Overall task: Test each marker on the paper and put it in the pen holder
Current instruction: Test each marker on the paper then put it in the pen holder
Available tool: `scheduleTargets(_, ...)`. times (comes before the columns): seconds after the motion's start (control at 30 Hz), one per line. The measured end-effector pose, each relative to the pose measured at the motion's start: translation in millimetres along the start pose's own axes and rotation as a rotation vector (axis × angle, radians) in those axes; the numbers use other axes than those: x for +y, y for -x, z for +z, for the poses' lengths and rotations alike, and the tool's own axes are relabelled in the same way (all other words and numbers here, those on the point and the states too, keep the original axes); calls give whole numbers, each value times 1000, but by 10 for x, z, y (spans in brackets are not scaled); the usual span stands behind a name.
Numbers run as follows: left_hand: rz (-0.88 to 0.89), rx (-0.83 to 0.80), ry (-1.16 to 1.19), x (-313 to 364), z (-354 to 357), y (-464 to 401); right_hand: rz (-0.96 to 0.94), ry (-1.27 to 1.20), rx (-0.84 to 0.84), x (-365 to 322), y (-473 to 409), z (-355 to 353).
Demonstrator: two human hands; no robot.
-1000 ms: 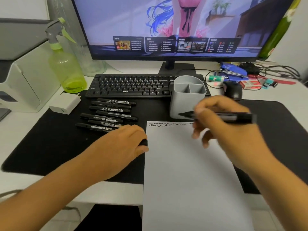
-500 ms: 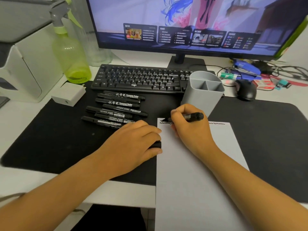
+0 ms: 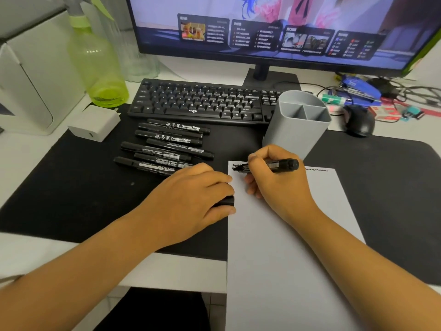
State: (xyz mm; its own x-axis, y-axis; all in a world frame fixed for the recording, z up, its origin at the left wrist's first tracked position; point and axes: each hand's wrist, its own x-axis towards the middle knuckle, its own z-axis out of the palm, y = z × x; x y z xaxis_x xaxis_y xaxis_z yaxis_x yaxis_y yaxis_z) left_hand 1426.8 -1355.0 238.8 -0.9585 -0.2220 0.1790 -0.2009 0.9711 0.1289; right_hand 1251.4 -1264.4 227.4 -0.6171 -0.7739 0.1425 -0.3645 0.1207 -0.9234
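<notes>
My right hand [image 3: 274, 185] grips an uncapped black marker [image 3: 281, 164], its tip on the top left corner of the white paper [image 3: 286, 247], where fresh black scribbles [image 3: 238, 167] show. A wavy line runs along the paper's top edge. My left hand [image 3: 191, 201] rests at the paper's left edge and holds a black cap [image 3: 225, 201] under its fingers. Several black markers [image 3: 167, 146] lie in a row on the black desk mat, left of the paper. The grey pen holder [image 3: 296, 130] stands just behind the paper, its compartments showing no markers.
A black keyboard [image 3: 202, 101] and a monitor [image 3: 274, 27] sit behind the mat [image 3: 71, 187]. A green spray bottle [image 3: 97, 68] and a white charger [image 3: 95, 123] stand at the left. A black mouse [image 3: 359, 120], a blue stapler and cables lie at the right.
My right hand came down from above the paper's top middle to its top left corner, and new scribbles appeared there. My left hand stayed put with the cap.
</notes>
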Motion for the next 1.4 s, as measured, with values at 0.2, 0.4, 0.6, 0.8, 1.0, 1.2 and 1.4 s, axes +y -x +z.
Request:
scheduleTargets(0.2,7,7,1,-10,7,6,-1,28,-9,-1,-3,1)
scheduleTargets(0.4,20,3,1,-28,11,2,6,15,-22,-6,-3,-1)
scheduleTargets(0.6,49,-17,2,-66,-12,-21,25,-9,-20,3,-11,0)
scheduleTargets(0.8,39,-8,16,-82,14,-41,18,-5,-17,10,-16,-3)
scheduleTargets(1.0,42,-10,16,-95,36,-42,12,2,-20,2,-5,-5)
scheduleTargets(1.2,51,4,8,-88,29,-44,28,-10,-24,-25,1,-10)
scheduleTargets(1.4,40,-10,6,-71,18,-43,30,-20,-24,-45,16,-13)
